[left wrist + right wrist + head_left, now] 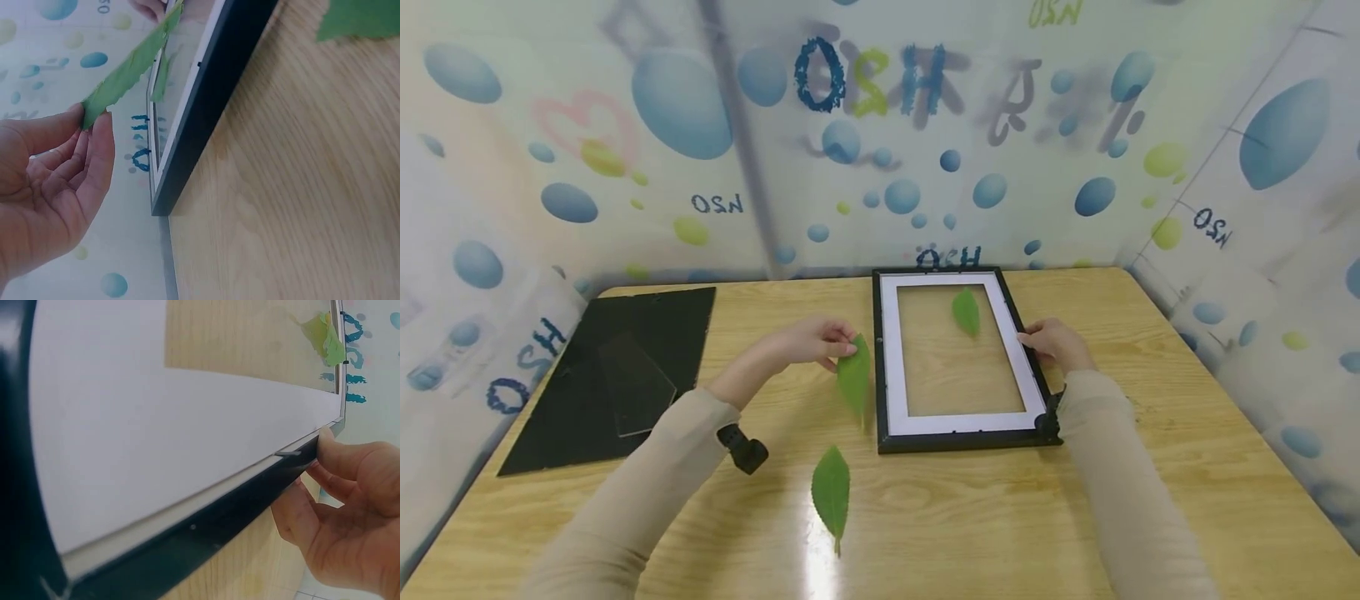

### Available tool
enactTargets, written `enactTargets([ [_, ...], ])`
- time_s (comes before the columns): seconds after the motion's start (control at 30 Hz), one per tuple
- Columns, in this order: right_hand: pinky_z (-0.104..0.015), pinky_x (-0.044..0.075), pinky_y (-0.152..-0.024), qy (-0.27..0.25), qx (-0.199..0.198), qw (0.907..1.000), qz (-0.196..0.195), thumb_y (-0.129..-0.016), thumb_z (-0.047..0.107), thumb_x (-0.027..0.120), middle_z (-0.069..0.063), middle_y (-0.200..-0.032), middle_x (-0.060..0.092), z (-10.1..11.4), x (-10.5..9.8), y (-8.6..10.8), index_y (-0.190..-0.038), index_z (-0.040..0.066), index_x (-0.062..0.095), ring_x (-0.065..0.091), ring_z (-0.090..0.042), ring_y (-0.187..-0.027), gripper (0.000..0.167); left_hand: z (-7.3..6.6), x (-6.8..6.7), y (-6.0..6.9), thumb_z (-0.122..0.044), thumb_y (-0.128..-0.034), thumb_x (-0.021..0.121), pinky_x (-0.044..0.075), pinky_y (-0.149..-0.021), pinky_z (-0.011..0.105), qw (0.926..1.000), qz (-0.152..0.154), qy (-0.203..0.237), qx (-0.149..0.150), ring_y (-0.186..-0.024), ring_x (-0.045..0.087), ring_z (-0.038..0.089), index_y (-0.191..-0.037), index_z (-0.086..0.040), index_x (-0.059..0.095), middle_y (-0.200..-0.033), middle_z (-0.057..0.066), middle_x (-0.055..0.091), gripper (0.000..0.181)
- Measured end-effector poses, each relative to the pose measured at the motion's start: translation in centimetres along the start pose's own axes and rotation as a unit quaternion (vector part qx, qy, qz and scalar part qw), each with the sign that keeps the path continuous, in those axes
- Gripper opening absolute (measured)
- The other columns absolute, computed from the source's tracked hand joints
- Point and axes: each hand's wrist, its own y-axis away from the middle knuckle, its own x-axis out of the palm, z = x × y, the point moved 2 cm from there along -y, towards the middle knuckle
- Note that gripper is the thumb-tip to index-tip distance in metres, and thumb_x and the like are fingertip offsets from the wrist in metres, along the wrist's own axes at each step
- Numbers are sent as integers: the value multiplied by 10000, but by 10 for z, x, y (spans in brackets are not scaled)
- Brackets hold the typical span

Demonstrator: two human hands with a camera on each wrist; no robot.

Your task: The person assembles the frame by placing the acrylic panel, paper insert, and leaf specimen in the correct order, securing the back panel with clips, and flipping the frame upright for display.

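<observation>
In the head view my left hand [820, 340] pinches the tip of a green leaf [854, 379] between thumb and fingers, just left of the picture frame. The leaf hangs stem down; the left wrist view shows the left hand [59, 169] with the leaf's end between thumb and fingertip. A black picture frame [958, 444] with a white mat [891, 358] lies on the table. Inside the mat opening rests a second leaf [966, 312]. My right hand [1060, 343] grips the frame's right side, thumb on top and fingers at the outer edge, as the right hand [350, 500] in its wrist view shows.
A third leaf [831, 492] lies on the wooden table [970, 525] in front of the frame's left side. At the left lies a black backing board [572, 358] with a clear, angular piece or reflection [638, 387] on it. A patterned curtain [880, 167] closes off the back.
</observation>
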Motion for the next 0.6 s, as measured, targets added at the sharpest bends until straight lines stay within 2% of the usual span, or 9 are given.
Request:
enactTargets([
  [0.37, -393, 407, -1008, -43, 164, 9998, -117, -969, 222, 415, -263, -1353, 388, 1, 0, -1, -1359, -57, 339, 480, -318, -1154, 485, -13, 2, -46, -80, -951, 450, 537, -808, 334, 9992, -252, 299, -55, -916, 557, 142, -1130, 41, 498, -1021, 93, 578, 221],
  [0.6, -390, 410, -1007, -75, 112, 9998, -125, -967, 222, 421, -266, -1357, 383, 1, 0, -1, -1357, -66, 337, 471, -319, -1166, 492, -18, -1, -78, -88, -957, 438, 537, -808, 293, 9968, -469, 521, -389, -897, 533, 133, -1163, 46, 469, -1069, 100, 520, 247],
])
